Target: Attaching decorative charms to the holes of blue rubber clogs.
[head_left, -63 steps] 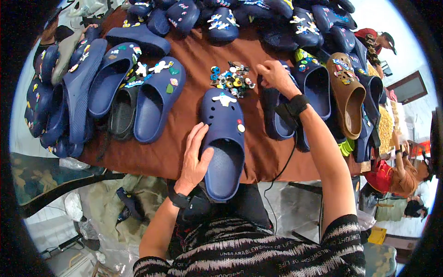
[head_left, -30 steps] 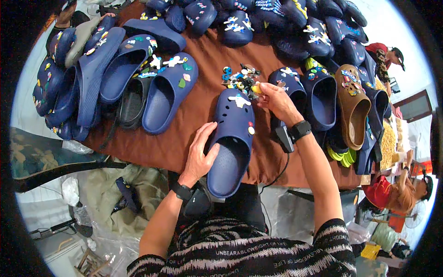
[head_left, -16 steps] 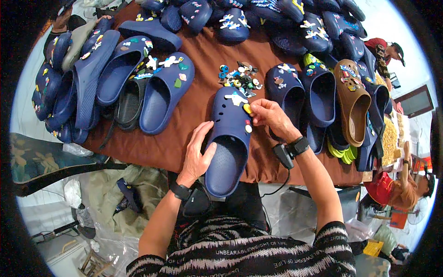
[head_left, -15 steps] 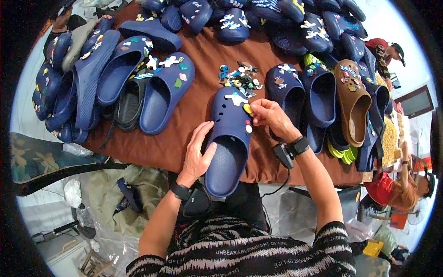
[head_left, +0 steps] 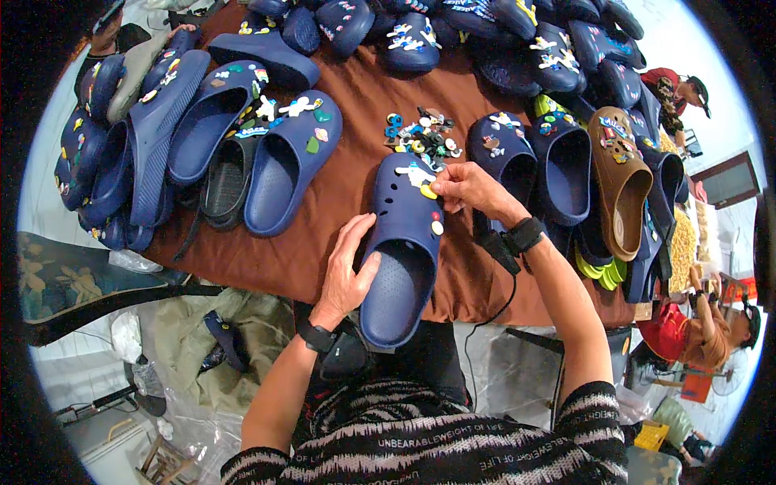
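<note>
A navy foam clog point(head_left: 396, 275) lies in front of me with its toe pointing away, at the table's near edge. My left hand point(head_left: 349, 271) is closed around the clog's left side, thumb in at the opening. At the toe's right side, my right hand point(head_left: 469, 191) pinches a small yellow shoe charm point(head_left: 428, 191) against the clog. A white figure charm point(head_left: 415, 173) sits on the toe above it, and small red and white charms point(head_left: 437, 227) sit lower on the right side. Open holes show on the toe's left. Just beyond lies a pile of loose charms point(head_left: 424, 133).
Decorated navy clogs point(head_left: 295, 162) crowd the left of the brown-covered table point(head_left: 339, 105), with more along the far edge. To the right stand navy clogs and a brown clog point(head_left: 622, 182). Other people point(head_left: 683, 331) are at the right. A cable hangs from my right wrist.
My right hand has shifted slightly up and left, its fingers now closer over the yellow charm. The charm has turned and sits a little nearer the white figure. My left hand stays put.
</note>
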Motion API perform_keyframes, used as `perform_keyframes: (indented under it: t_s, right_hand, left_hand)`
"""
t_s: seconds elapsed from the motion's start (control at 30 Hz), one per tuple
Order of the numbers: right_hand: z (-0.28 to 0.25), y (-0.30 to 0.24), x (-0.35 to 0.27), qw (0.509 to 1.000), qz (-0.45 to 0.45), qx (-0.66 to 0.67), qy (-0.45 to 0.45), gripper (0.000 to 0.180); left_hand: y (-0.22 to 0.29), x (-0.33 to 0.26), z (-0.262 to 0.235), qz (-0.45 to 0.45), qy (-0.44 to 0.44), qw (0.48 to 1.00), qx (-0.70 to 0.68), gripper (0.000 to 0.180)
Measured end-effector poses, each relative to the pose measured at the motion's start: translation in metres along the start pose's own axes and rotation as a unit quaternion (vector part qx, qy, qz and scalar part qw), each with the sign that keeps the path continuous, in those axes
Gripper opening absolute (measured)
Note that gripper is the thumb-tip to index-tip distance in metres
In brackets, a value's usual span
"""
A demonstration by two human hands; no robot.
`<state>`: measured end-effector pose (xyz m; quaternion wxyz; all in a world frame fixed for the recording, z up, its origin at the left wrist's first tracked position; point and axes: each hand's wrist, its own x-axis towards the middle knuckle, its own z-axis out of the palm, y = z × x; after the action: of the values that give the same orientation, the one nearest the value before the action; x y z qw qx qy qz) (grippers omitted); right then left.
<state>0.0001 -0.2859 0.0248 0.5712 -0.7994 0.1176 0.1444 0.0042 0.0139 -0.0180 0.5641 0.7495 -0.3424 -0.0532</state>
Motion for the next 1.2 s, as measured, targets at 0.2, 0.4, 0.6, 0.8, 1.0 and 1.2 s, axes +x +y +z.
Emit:
perform_keyframes:
  t_s: [0.2,0.4,0.6,0.8,1.0,1.2]
  right_hand:
    - [-0.002,-0.017,0.000,0.993,0.027,-0.115,-0.006,0.035]
    - [0.005,-0.018,0.012,0.924,-0.041,-0.379,0.021,0.039]
    - [0.012,-0.021,-0.002,0.934,-0.048,-0.353,0.028,0.037]
    - [0.016,-0.001,-0.014,0.989,0.006,-0.131,0.066,0.048]
    - [0.008,-0.005,-0.007,0.977,-0.064,-0.167,0.117,0.039]
    - [-0.019,-0.004,0.037,0.906,-0.100,-0.303,0.277,0.019]
  left_hand:
    - [0.001,-0.001,-0.001,-0.004,0.003,1.000,-0.003,0.055]
    - [0.000,0.000,0.000,0.001,-0.002,1.000,-0.002,0.055]
    - [0.000,0.000,0.000,0.011,0.004,1.000,-0.005,0.055]
    - [-0.003,0.000,0.002,0.007,0.007,1.000,-0.007,0.054]
    - [-0.004,-0.003,0.000,0.003,0.015,1.000,-0.013,0.053]
    - [-0.003,-0.004,-0.002,0.002,0.019,1.000,-0.010,0.052]
